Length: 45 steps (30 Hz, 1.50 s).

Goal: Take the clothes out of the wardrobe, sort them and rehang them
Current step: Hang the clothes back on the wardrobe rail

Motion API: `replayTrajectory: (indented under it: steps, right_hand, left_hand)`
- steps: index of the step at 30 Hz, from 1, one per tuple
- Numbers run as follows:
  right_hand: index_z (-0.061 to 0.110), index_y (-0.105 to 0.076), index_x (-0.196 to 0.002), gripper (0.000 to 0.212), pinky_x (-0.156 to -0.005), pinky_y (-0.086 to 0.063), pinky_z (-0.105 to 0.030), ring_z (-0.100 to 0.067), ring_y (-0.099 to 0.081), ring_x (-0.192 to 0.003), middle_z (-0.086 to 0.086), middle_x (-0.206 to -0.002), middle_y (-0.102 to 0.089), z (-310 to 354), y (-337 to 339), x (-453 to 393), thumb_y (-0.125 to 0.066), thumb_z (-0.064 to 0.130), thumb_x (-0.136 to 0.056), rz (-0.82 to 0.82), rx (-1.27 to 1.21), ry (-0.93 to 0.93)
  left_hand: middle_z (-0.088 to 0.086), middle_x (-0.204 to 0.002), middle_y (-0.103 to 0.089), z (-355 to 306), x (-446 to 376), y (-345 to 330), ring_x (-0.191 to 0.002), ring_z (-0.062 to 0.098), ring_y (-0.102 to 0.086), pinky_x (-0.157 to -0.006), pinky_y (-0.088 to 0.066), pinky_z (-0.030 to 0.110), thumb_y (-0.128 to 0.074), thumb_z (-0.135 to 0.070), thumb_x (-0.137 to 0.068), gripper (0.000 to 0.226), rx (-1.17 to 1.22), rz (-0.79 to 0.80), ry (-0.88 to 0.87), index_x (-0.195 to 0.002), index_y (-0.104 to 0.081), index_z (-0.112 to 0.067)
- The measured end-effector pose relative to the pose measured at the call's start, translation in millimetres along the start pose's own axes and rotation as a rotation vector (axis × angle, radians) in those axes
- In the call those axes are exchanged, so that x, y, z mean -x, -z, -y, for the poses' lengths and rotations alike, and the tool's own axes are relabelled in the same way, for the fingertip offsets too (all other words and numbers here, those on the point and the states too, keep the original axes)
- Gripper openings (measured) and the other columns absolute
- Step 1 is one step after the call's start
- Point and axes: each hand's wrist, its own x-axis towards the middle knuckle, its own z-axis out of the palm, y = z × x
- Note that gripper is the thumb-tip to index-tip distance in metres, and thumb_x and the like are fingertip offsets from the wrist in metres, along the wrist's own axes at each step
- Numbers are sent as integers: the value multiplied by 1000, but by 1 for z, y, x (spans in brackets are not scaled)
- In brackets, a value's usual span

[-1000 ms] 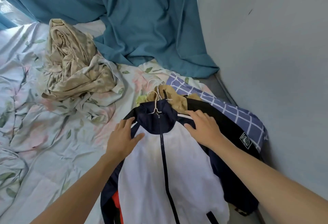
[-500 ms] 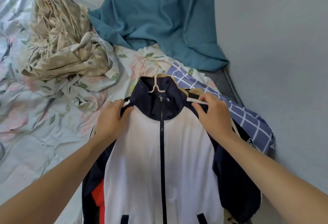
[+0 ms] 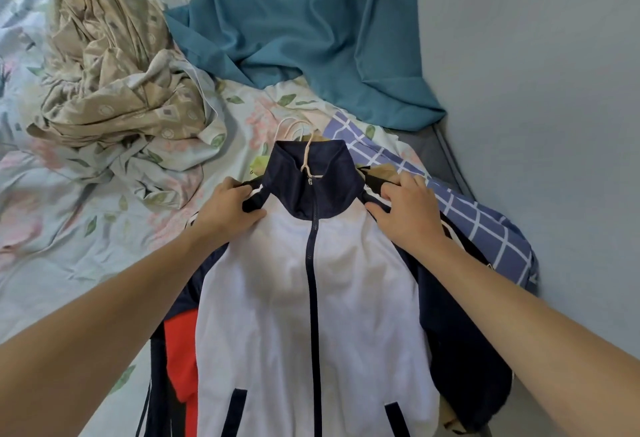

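Note:
A white zip jacket (image 3: 277,305) with a navy collar and sleeves lies face up on top of a pile of clothes on the bed, still on a pale hanger (image 3: 306,163) whose hook sticks out of the collar. My left hand (image 3: 225,208) grips the jacket's left shoulder, fingers curled round the navy fabric. My right hand (image 3: 405,211) pinches the right shoulder seam. Under the jacket lie a black garment (image 3: 464,326), a tan piece (image 3: 381,170), something red (image 3: 181,357) and a blue checked shirt (image 3: 485,225).
A crumpled beige patterned cloth (image 3: 114,69) lies at the back left on the floral bedsheet (image 3: 69,256). A teal curtain (image 3: 311,31) drapes onto the bed behind the pile. A grey wall (image 3: 536,107) runs close along the right side.
Both hands went from lying flat near the collar to gripping the jacket's shoulders. The jacket has been pulled straighter and now covers more of the pile.

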Motion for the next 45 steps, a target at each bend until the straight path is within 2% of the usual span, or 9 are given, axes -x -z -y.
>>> replayTrajectory:
  steps: [8,11,14,19,28,33,36,41,45]
  right_hand:
    - [30,-31,-59,58,-66,-42,-37,-25,-48,-83,4,-89,-41,7,13,9,-76,51,-89,-92,-235,103]
    - [24,-43,-59,51,-71,-46,-44,-29,-51,-92,5,-91,-43,9,19,15,-74,51,-90,-147,-188,132]
    - [18,-66,-69,36,-82,-43,-46,-32,-48,-108,-2,-113,-52,14,21,26,-76,45,-89,-216,-49,152]
    - [15,-61,-78,38,-63,-40,-31,-17,-52,-81,3,-92,-51,20,5,55,-59,44,-102,53,-162,146]
    - [25,-45,-67,45,-53,-30,-31,-9,-47,-57,7,-64,-45,31,8,102,-55,50,-104,119,-172,199]
    - [19,-64,-79,34,-60,-40,-31,-12,-52,-79,11,-88,-49,38,-7,135,-61,45,-102,147,-158,222]
    - [20,-63,-78,37,-62,-41,-35,-18,-55,-81,9,-87,-51,44,-22,157,-54,47,-101,147,-92,231]
    - [22,-76,-81,34,-94,-43,-43,-24,-49,-121,3,-129,-56,43,-32,171,-60,49,-96,66,8,239]
    - [20,-78,-91,25,-108,-39,-47,-30,-39,-140,-5,-149,-48,47,-31,152,-68,43,-94,67,-39,178]
  left_hand:
    - [2,-101,-47,7,19,13,-92,11,-53,-84,-44,31,-61,-51,-101,43,228,-30,-38,-80,-68,-14]
    - [1,-103,-45,14,26,16,-96,16,-48,-86,-40,29,-64,-40,-102,32,159,-72,-115,-91,-70,-11]
    - [-1,-101,-43,16,39,11,-92,19,-48,-80,-43,34,-65,-37,-102,33,118,-121,-167,-81,-63,-11]
    - [4,-70,-49,16,65,-3,-66,21,-50,-62,-39,40,-50,-50,-107,57,221,6,-62,-73,-45,-5]
    - [-16,-106,-45,32,130,-16,-84,8,-54,-70,-42,27,-44,-51,-109,25,192,-112,-228,-95,-46,-30]
    - [-6,-85,-45,55,173,-40,-75,11,-52,-65,-45,44,-20,-79,-99,61,138,-24,-201,-81,-44,-25]
    - [-7,-81,-47,66,189,-51,-75,10,-53,-63,-43,41,-19,-79,-99,57,127,5,-190,-78,-42,-32]
    - [-15,-106,-46,73,189,-59,-89,11,-56,-66,-47,40,-24,-70,-103,56,50,-7,-205,-91,-57,-27]
    - [3,-138,-52,67,165,-54,-123,28,-49,-88,-47,45,-44,-52,-105,44,68,-118,-212,-67,-44,-30]
